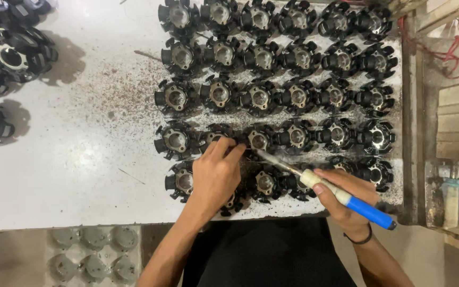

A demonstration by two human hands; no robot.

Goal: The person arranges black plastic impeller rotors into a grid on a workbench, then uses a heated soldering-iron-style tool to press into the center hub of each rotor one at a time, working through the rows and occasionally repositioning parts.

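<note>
Several black round slotted parts with grey metal hubs (pixel 260 98) stand in rows on a white table (pixel 81 149). My left hand (pixel 214 172) rests on the parts in the front rows, its fingers pinched at a part (pixel 220 139) in the second row from the front. My right hand (pixel 346 199) holds a soldering iron (pixel 341 195) with a blue and white handle. Its metal tip (pixel 264 157) points left and up, close to my left fingertips, with a thin wisp of smoke around it.
More black parts (pixel 11 53) are piled at the table's far left. Dark specks litter the tabletop around the rows. A grey moulded tray (pixel 94 255) sits below the table's front edge. Wooden boards, red wires (pixel 452 56) and a metal stand (pixel 450 194) lie at the right.
</note>
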